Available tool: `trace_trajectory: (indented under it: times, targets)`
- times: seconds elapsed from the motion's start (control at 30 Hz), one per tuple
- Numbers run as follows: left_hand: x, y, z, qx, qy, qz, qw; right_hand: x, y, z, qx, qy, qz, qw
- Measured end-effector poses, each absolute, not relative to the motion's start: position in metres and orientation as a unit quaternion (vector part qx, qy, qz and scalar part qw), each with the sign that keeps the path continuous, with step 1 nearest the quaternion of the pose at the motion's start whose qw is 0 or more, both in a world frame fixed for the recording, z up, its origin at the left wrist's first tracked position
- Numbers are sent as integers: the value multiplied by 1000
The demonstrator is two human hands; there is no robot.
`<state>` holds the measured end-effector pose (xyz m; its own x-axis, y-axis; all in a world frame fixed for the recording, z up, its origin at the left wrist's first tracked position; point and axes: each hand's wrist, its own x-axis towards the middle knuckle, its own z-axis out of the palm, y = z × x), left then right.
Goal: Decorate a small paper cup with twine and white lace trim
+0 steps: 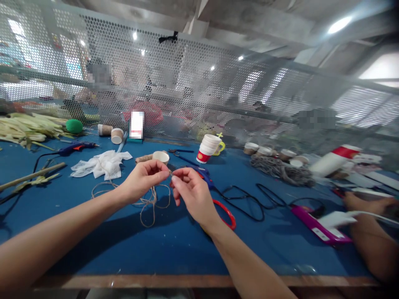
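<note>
Two hands meet over loops of twine

At the blue tabletop (174, 253), the left hand (146, 178) and the right hand (195, 193) come together fingertip to fingertip, each with thumb and forefinger pinching a small bit of thin tan twine (153, 202). The held part is too small to make out clearly; the rest of the twine lies in loose loops on the table, below and between the hands.

Just behind the left hand stands a small white paper cup (161, 157). A curved red plastic loop (230, 214) lies beside the right wrist, partly hidden by it. Beyond the right hand is a tilted stack of white-and-red paper cups (208, 148). Crumpled sheer white fabric (104, 164) rests left of the twine. At far right, near a purple power strip (318, 226), is a co-worker's hand (368, 203), blurred.
</note>
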<state>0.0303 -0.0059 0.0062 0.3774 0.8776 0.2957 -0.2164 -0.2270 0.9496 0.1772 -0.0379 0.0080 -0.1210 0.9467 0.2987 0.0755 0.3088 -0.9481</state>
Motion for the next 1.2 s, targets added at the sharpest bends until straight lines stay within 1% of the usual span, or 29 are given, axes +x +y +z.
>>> trace_trajectory:
  times: [0.2, 0.27, 0.33, 0.4, 0.57, 0.67, 0.97, 1.2]
  targets:
    - [32, -8, 6, 624, 292, 495, 530, 177, -37, 3, -434, -681, 250, 534]
    - [33, -8, 5, 627, 297, 494, 525, 178, -37, 3, -430, -693, 215, 538]
    - [33, -9, 5, 627, 298, 491, 526, 179, -37, 3, -426, -695, 209, 540]
    - [33, -9, 6, 623, 294, 488, 537, 179, -38, 5, -426, -682, 247, 540]
    - [32, -11, 6, 606, 271, 480, 573, 178, -39, 8, -398, -598, 441, 538]
    - [32, -11, 7, 604, 267, 475, 582, 178, -38, 10, -364, -548, 525, 541]
    - [33, -14, 14, 595, 251, 504, 574, 178, -38, 16, -331, -475, 631, 517]
    - [30, -11, 11, 614, 234, 481, 581, 180, -36, 18, -302, -442, 697, 477]
